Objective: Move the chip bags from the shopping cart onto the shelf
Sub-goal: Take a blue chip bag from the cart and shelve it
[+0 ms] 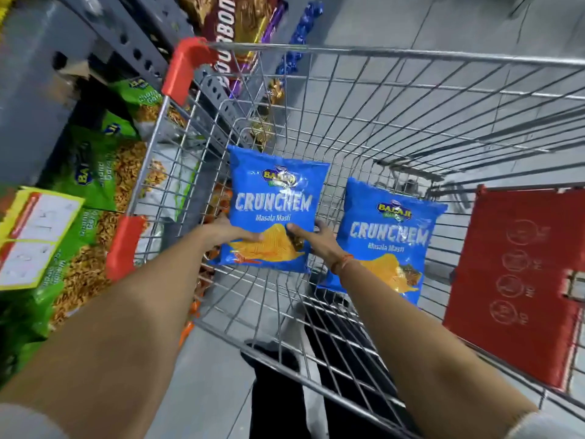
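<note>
gripping left bag [272, 210] by both lower edges, left hand [229, 232] and right hand [311, 237] fingers wrapped, readying lift from cart [395, 55]; second bag [387, 239] lying flat.

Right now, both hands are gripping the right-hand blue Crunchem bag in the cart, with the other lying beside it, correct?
Not quite: the head view shows the left hand and right hand gripping the left-hand Crunchem bag; the right-hand Crunchem bag lies beside it in the shopping cart.
</note>
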The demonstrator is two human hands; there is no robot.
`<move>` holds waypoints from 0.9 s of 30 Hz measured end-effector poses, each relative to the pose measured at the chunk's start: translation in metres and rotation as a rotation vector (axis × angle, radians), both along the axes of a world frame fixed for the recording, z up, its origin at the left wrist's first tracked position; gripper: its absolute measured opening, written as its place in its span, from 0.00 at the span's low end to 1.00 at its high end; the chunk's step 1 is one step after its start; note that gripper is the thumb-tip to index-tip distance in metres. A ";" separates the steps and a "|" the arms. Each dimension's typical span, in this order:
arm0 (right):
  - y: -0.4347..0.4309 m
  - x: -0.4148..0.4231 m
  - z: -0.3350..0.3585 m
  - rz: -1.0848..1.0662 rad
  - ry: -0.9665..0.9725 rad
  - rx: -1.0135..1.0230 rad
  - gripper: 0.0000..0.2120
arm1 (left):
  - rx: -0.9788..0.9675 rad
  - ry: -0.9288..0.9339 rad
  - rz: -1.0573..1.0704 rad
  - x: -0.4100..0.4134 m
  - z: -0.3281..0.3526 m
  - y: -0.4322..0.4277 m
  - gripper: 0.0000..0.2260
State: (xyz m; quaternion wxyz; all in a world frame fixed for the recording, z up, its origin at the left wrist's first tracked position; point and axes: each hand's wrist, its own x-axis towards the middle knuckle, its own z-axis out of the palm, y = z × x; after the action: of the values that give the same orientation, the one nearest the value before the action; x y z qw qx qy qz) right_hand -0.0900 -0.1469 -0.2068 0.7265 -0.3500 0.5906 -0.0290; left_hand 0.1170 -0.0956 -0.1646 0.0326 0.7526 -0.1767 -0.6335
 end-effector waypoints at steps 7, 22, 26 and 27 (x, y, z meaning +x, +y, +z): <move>-0.003 0.004 -0.001 -0.099 -0.068 0.007 0.21 | -0.034 0.066 -0.021 0.004 0.012 -0.006 0.35; -0.033 -0.037 0.152 -0.074 -0.246 -0.371 0.15 | -0.507 -0.037 0.090 -0.039 0.139 -0.014 0.20; -0.028 -0.031 0.222 -0.101 -0.333 -0.501 0.16 | -0.686 -0.105 0.124 -0.036 0.208 0.003 0.22; -0.025 -0.029 0.239 -0.110 -0.366 -0.529 0.16 | -0.726 -0.127 0.141 -0.033 0.225 0.009 0.25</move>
State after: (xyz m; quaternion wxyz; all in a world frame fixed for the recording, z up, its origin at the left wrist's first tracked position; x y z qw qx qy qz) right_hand -0.1188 -0.1721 0.0320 0.7018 -0.4833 0.4402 -0.2831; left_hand 0.0844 -0.0870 0.0605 0.3300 0.7401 -0.3392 -0.4778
